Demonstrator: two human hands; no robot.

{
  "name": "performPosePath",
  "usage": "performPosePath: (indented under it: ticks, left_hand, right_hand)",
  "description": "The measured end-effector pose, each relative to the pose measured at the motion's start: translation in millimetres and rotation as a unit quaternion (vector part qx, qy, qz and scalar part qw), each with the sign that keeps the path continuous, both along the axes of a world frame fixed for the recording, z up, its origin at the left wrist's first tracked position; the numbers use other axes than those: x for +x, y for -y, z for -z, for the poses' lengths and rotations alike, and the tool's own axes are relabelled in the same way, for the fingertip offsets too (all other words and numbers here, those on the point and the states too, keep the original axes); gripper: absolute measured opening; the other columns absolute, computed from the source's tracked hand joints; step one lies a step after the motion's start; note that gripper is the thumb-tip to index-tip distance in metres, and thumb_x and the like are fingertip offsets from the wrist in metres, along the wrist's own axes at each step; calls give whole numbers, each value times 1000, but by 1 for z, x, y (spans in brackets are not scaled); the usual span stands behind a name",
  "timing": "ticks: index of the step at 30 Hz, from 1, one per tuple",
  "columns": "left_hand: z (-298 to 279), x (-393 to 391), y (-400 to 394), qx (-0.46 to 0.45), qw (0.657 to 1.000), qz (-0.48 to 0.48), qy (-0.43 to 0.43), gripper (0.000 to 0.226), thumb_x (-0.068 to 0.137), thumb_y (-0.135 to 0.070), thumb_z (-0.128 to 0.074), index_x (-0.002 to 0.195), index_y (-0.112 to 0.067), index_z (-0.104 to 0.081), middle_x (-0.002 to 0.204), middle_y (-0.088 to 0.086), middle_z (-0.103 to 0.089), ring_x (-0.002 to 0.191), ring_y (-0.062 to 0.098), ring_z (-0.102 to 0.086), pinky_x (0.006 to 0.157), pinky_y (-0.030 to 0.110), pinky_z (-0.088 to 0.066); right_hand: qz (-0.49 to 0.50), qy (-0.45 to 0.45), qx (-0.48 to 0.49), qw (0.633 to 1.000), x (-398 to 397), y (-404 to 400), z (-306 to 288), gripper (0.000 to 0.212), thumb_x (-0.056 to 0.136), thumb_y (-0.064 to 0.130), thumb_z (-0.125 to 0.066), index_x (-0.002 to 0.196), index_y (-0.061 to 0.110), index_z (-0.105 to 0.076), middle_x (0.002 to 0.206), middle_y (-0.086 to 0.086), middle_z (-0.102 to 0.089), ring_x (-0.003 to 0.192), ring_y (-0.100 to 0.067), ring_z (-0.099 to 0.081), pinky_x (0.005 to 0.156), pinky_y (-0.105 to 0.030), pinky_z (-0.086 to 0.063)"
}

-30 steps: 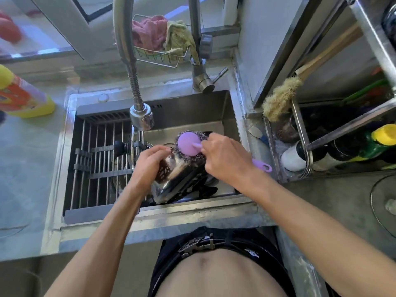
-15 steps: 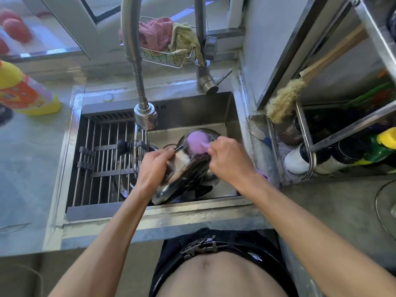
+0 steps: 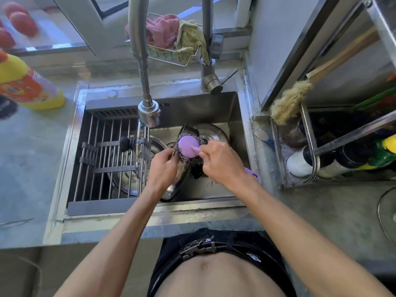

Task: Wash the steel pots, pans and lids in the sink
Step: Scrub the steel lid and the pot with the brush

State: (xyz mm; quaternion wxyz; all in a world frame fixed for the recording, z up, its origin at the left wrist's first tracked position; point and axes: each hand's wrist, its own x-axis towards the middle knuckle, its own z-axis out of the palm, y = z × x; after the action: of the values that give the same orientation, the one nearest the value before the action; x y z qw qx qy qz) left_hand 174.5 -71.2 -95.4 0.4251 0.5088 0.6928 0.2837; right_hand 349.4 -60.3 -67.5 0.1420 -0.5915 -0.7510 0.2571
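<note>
Now, right hand [image 3: 220, 162] gripping purple scrubber [image 3: 188, 146], left hand [image 3: 161, 168] clasping tilted steel pot [image 3: 180, 181]

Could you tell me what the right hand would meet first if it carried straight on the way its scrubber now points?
The right hand points up-left; past the purple-handled steel-wool scrubber it grips, it would probably reach the silver faucet spray head first, though depth is unclear.

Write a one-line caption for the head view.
Left hand steadies a steel pot while right hand scrubs it with a purple-handled scourer.

Tilted steel pot [image 3: 182, 181] above sink [image 3: 214, 108], scourer-covered.
</note>
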Motion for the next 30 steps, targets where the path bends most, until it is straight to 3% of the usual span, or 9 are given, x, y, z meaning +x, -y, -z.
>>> performPosePath:
  ticks: [3,7,10,14,18,22,24,26,30]
  left_hand:
    - [-3,7,0,26,995,-71,72,48,98,-3,-54,55,-21,-43,44,-15,-42,46,2,-33,49,26,-26]
    - [-9,12,-2,53,989,-70,120,41,93,-21,-52,55,-22,-37,48,-14,-36,49,5,-29,48,26,-23]
    - [-4,17,-10,28,988,-44,142,40,87,-29,-52,51,-25,-35,49,-10,-33,49,7,-27,48,27,-22]
    - [13,19,-17,-23,992,22,120,44,89,-31,-56,49,-22,-38,48,-7,-35,48,10,-28,48,27,-24]
    - [33,17,-14,-85,991,57,81,49,101,-17,-56,54,-16,-46,49,-6,-43,46,10,-35,51,29,-29]
    - [33,14,-17,-81,992,73,70,31,88,-29,-51,60,-16,-50,55,-7,-50,54,14,-41,57,34,-30]
    - [26,19,-20,-71,990,117,37,22,80,-24,-45,73,-9,-59,63,-7,-55,59,12,-45,59,33,-34]
    - [25,21,-18,-71,989,107,71,22,79,-16,-44,77,-3,-61,64,-8,-56,61,11,-45,59,32,-35]
    - [32,17,-11,-86,986,67,130,19,81,-11,-43,69,-14,-56,74,1,-58,74,17,-51,69,35,-37]
  right_hand:
    - [24,-26,33,999,12,0,-12,27,97,23,-50,80,6,-64,78,-6,-52,75,-36,-56,61,-42,-48]
    - [60,1,68,996,27,-6,-37,29,98,25,-52,77,8,-62,76,0,-46,65,-29,-49,56,-34,-34]
    - [69,58,58,994,33,-5,-46,30,100,27,-49,85,6,-65,86,-5,-54,73,-30,-55,60,-33,-35]
    - [91,107,-1,990,38,-1,-36,31,100,28,-46,94,7,-67,97,-6,-59,84,-31,-58,65,-34,-37]
    - [89,108,-53,989,31,4,-14,33,101,29,-45,96,5,-67,99,-10,-61,90,-37,-63,70,-38,-45]
    - [62,116,-28,991,14,10,-7,35,103,25,-40,107,4,-68,106,-13,-60,92,-40,-63,73,-43,-47]
    - [24,123,-22,992,7,12,-6,34,103,24,-40,108,4,-67,107,-13,-60,93,-40,-63,69,-41,-41]
    - [8,142,-35,989,12,6,-3,34,103,23,-39,106,3,-67,106,-14,-60,93,-40,-63,67,-38,-35]
    - [123,143,-58,980,40,-9,7,35,104,22,-39,99,-1,-66,103,-18,-63,92,-41,-64,70,-41,-43]
